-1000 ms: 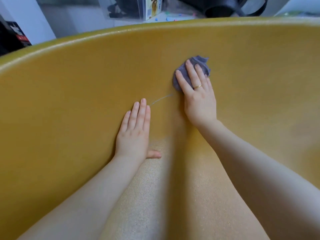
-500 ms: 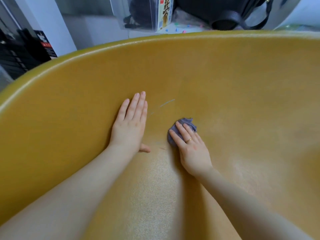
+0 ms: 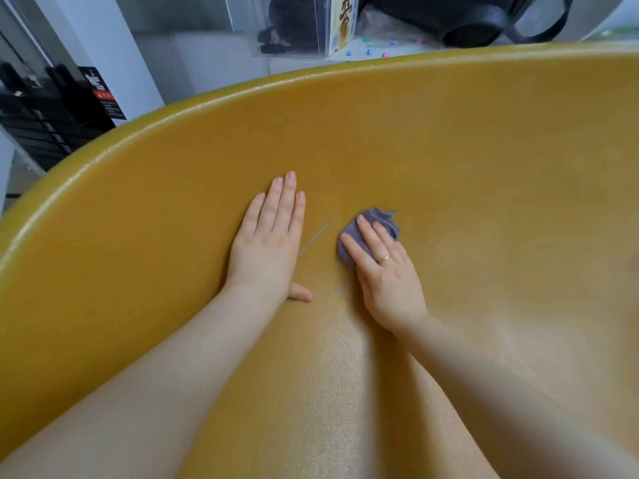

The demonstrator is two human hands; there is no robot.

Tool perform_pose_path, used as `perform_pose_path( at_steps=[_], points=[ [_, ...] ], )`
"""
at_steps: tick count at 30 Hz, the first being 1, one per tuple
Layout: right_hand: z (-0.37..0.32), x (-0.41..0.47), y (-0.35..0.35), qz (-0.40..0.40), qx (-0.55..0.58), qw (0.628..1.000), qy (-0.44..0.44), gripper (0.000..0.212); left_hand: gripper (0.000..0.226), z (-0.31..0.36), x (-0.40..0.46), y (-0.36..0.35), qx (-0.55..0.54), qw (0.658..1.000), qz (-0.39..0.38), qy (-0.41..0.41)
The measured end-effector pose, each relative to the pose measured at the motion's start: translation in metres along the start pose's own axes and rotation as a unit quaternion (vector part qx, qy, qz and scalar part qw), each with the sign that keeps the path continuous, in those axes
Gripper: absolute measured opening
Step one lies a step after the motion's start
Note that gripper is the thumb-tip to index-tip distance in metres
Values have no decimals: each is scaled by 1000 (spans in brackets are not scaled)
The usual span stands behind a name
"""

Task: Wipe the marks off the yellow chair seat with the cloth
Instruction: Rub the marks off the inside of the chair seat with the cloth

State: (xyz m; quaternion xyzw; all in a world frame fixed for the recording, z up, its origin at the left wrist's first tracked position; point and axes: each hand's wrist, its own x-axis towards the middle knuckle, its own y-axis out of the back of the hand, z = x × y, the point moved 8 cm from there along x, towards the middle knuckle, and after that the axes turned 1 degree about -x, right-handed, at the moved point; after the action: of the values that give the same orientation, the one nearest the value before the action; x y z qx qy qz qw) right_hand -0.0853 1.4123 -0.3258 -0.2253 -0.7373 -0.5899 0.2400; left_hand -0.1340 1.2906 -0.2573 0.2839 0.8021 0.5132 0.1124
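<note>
Yellow chair seat (image 3: pixel 449 160), a glossy curved shell, fills the view, with dark clutter beyond its rim. Left hand (image 3: pixel 268 243) lies flat on it, fingers straight. Just right of that hand runs a thin pale mark (image 3: pixel 313 240); right of the mark, the right hand (image 3: pixel 383 271) presses a crumpled purple cloth (image 3: pixel 349 243) under extended fingers. Wiping seems midway; next the cloth probably must sweep left over the mark.

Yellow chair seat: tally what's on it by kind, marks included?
Bare hands resting on the yellow plastic chair seat: 2 (left hand, right hand)
Crumpled purple cloth: 1
Pale line marks: 2 (long mark, short mark)
Total: 5
</note>
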Motion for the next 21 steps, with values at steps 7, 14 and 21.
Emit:
perform_pose_path(
  at_steps=[7, 14, 21],
  points=[
    [0, -22, -6, -41, -34, 999, 11, 46, 141, 0, 1, -1, -9, 1000, 0, -7],
    [-3, 94, 44, 75, -52, 996, -13, 49, 139, -1, 3, -2, -8, 1000, 9, -15],
    [2, 59, 20, 58, -6, 997, -42, 48, 139, 0, 4, -3, -9, 1000, 7, -14]
  ],
)
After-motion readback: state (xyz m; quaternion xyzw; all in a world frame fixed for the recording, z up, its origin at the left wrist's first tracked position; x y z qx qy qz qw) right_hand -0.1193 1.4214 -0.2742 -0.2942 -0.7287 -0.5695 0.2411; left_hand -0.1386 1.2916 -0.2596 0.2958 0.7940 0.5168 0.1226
